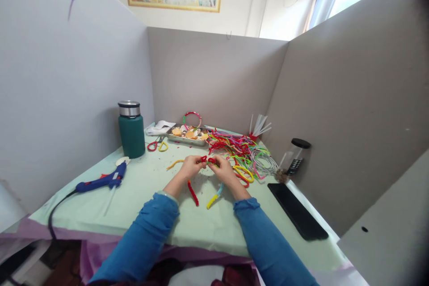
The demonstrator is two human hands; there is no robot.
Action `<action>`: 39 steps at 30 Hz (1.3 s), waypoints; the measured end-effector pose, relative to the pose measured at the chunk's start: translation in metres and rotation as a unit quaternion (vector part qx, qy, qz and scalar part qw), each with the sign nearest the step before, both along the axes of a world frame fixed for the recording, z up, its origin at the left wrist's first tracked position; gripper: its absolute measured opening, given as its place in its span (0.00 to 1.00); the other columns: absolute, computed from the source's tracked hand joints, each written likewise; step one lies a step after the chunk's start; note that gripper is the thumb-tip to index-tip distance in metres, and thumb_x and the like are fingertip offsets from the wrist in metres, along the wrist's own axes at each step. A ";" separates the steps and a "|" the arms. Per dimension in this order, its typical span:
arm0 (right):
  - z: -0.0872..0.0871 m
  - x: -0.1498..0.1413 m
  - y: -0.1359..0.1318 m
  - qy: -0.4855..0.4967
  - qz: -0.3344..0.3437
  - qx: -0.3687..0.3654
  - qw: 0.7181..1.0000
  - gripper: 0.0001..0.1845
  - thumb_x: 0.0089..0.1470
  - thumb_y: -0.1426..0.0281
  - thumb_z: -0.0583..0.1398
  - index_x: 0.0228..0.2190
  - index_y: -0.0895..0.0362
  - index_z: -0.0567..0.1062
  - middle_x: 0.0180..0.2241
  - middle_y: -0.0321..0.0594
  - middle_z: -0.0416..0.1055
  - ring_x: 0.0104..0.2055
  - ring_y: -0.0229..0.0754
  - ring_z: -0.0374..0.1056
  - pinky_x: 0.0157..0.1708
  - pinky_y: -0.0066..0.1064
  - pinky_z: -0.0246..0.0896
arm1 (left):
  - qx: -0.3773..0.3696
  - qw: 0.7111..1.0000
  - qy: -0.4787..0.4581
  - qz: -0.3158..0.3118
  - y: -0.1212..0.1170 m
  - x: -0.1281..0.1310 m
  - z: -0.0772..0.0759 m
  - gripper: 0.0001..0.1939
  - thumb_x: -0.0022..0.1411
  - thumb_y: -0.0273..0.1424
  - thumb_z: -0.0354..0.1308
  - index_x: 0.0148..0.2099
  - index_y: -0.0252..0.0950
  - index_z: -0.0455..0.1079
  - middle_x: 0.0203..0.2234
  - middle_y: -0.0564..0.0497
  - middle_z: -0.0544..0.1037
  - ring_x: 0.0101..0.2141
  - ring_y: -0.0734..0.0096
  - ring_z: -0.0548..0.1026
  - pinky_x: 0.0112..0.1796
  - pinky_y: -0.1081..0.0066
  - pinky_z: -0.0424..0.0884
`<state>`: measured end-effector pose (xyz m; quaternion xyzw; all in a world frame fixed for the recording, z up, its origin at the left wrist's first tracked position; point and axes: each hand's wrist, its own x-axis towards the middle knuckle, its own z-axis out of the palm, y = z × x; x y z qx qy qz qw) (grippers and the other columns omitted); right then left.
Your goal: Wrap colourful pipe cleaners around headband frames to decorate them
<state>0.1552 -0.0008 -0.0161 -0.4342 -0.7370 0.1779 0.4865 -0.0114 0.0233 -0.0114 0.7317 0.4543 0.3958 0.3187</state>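
My left hand [192, 167] and my right hand [222, 170] meet over the middle of the table, each closed in a pinch. Between the fingertips is a small looped piece of red cord [212, 160]. A red fuzzy strip [193, 193] hangs out below my left hand. Under my right hand a strip in yellow and light blue [214, 196] shows; whether the two strips join behind the hands is hidden. A yellow cord [175, 164] lies left of my left hand. Close to my right wrist are the yellow and red handles of scissors [246, 174].
A blue glue gun [103, 181] and a green bottle [131, 129] stand left. Behind are red-and-yellow-handled pliers [157, 146], a metal tray [187, 140] of shells, a wrapped hoop [192, 113] and tangled cords [231, 145]. A black phone [296, 210] and clear jar [295, 158] are right.
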 end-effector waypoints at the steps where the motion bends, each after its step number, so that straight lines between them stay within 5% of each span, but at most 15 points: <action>1: 0.000 0.001 0.000 0.001 0.004 -0.001 1.000 0.07 0.48 0.66 0.58 0.26 0.56 0.68 0.25 0.33 0.66 0.27 0.37 0.59 0.27 0.27 0.51 | -0.013 1.000 -0.007 -0.010 -0.002 0.000 0.002 0.11 0.50 0.35 0.56 0.28 0.33 0.73 0.15 0.56 0.69 0.18 0.78 0.61 0.21 0.76 0.56; 6: -0.003 0.003 0.005 0.021 0.017 -0.023 0.999 0.06 0.47 0.66 0.58 0.26 0.56 0.68 0.24 0.33 0.64 0.27 0.37 0.58 0.27 0.26 0.51 | -0.078 0.995 -0.056 -0.027 -0.009 0.002 0.007 0.13 0.48 0.39 0.59 0.28 0.32 0.71 0.13 0.58 0.65 0.14 0.81 0.58 0.18 0.76 0.55; 11: -0.004 0.004 0.009 0.062 0.038 -0.067 0.995 0.08 0.46 0.65 0.59 0.29 0.56 0.70 0.23 0.32 0.65 0.25 0.36 0.58 0.25 0.26 0.52 | -0.067 0.989 -0.125 -0.035 -0.007 0.003 0.006 0.15 0.47 0.40 0.60 0.32 0.33 0.69 0.16 0.59 0.67 0.13 0.82 0.59 0.16 0.77 0.55; 20: 0.008 0.009 0.000 0.094 0.109 -0.129 0.981 0.07 0.44 0.66 0.60 0.25 0.58 0.70 0.19 0.30 0.61 0.20 0.32 0.56 0.21 0.25 0.51 | -0.103 0.986 -0.116 -0.064 -0.013 -0.001 0.013 0.15 0.46 0.40 0.61 0.27 0.32 0.70 0.12 0.59 0.64 0.13 0.81 0.60 0.18 0.76 0.55; 27: 0.005 0.010 0.002 0.110 0.087 -0.166 0.976 0.11 0.45 0.62 0.60 0.27 0.58 0.71 0.22 0.33 0.67 0.19 0.32 0.58 0.18 0.24 0.52 | -0.106 0.976 -0.188 -0.018 -0.008 0.001 0.012 0.19 0.43 0.42 0.63 0.33 0.32 0.69 0.18 0.57 0.70 0.13 0.83 0.59 0.16 0.77 0.54; 30: 0.006 0.012 0.005 0.119 0.051 -0.148 0.980 0.14 0.47 0.59 0.59 0.23 0.58 0.69 0.18 0.33 0.64 0.17 0.32 0.55 0.17 0.24 0.49 | -0.112 0.973 -0.199 -0.024 -0.008 0.001 0.013 0.23 0.42 0.42 0.65 0.37 0.31 0.70 0.21 0.54 0.72 0.15 0.82 0.63 0.17 0.78 0.56; 35: 0.008 0.015 0.008 0.199 -0.012 -0.077 0.977 0.16 0.50 0.56 0.57 0.32 0.57 0.71 0.19 0.32 0.65 0.18 0.33 0.56 0.19 0.26 0.51 | -0.091 0.974 -0.203 -0.051 -0.013 -0.001 0.019 0.23 0.48 0.45 0.60 0.38 0.30 0.73 0.28 0.48 0.76 0.19 0.80 0.65 0.21 0.77 0.61; 39: 0.012 0.017 0.005 0.153 -0.009 0.014 0.988 0.14 0.53 0.60 0.55 0.37 0.56 0.73 0.29 0.39 0.71 0.32 0.40 0.66 0.33 0.30 0.60 | -0.033 0.964 -0.259 -0.045 -0.014 -0.004 0.022 0.21 0.50 0.42 0.61 0.40 0.31 0.75 0.29 0.47 0.77 0.25 0.76 0.70 0.29 0.74 0.67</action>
